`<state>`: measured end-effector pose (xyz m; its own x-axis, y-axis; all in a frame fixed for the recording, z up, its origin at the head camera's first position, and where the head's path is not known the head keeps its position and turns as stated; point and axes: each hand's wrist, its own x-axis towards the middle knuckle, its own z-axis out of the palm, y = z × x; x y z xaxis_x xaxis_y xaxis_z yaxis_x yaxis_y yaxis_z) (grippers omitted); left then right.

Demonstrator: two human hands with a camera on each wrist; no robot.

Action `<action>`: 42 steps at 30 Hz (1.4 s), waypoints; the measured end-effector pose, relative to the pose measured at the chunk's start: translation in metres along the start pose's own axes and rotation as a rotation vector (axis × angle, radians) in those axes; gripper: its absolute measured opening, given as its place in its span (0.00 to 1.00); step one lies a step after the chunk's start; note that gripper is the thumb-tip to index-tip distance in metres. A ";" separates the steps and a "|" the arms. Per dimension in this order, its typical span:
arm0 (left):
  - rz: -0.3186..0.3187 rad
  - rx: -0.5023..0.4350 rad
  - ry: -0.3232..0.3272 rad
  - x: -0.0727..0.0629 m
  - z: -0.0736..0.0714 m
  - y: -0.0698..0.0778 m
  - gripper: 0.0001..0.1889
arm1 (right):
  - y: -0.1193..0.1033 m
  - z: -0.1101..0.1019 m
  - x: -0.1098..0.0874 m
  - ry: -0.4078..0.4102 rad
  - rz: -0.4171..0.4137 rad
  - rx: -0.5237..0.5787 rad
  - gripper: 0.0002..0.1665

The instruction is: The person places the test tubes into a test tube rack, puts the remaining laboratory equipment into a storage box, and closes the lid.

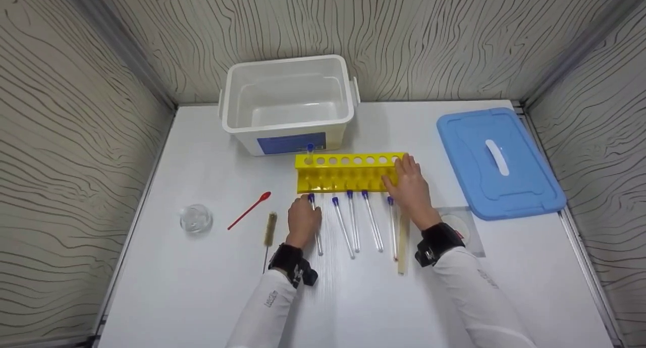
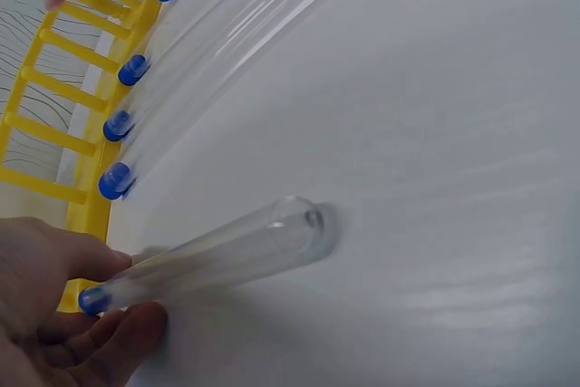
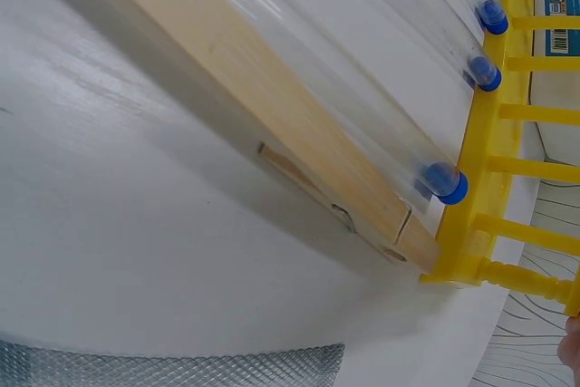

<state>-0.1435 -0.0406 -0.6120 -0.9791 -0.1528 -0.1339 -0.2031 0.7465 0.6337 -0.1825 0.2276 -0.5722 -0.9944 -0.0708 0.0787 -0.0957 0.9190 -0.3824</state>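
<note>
My left hand (image 1: 304, 222) has its thumb and fingers (image 2: 136, 333) clamped on one test tube (image 2: 227, 246) near its blue cap (image 2: 95, 299): my thumb lies along one side, the other fingers along the opposite side, and the cap sits between them. The clear length runs out past my fingertips toward the near side of the surface (image 1: 353, 307), its rounded end free; whether that end is raised, I cannot tell. This tube is just in front of the left front corner of the yellow rack (image 1: 348, 179). My right hand (image 1: 411, 191) rests on the rack's right end, fingers extended and the thumb apart from them. Four more capped tubes (image 1: 344, 229) lie in front of the rack, well clear of my left fingers, the rightmost beside a wooden clip (image 1: 402, 247). Another tube (image 1: 310, 149) stands in the hole at the rack's left end. On the other side of my left hand, toward the surface's left edge, lie a brush (image 1: 270, 229) and a red spoon (image 1: 250, 212), then a glass dish (image 1: 196, 219) nearest that edge.
</note>
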 end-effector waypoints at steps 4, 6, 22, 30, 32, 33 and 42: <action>0.035 -0.016 0.015 0.000 0.000 -0.003 0.15 | 0.001 0.000 0.000 0.002 0.004 0.005 0.41; 0.044 -0.019 0.016 0.000 -0.001 -0.003 0.14 | 0.001 0.001 0.000 0.008 -0.003 0.011 0.41; 0.046 -0.061 -0.012 -0.004 -0.014 0.006 0.16 | 0.000 -0.001 0.000 0.001 -0.001 0.007 0.42; 0.060 -0.085 -0.029 -0.006 -0.027 0.021 0.17 | 0.000 -0.001 -0.001 -0.015 0.003 0.021 0.42; 0.077 -0.087 -0.017 -0.007 -0.031 0.025 0.17 | 0.000 -0.001 -0.001 -0.012 -0.002 0.020 0.42; 0.095 -0.089 -0.006 -0.008 -0.033 0.026 0.17 | 0.001 -0.001 -0.001 -0.011 -0.005 0.018 0.42; 0.154 -0.106 0.041 -0.010 -0.052 0.044 0.17 | 0.003 0.002 0.000 0.015 -0.026 0.019 0.41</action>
<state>-0.1424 -0.0399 -0.5432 -0.9975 -0.0705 0.0007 -0.0484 0.6913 0.7210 -0.1833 0.2299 -0.5750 -0.9908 -0.0885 0.1028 -0.1225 0.9093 -0.3977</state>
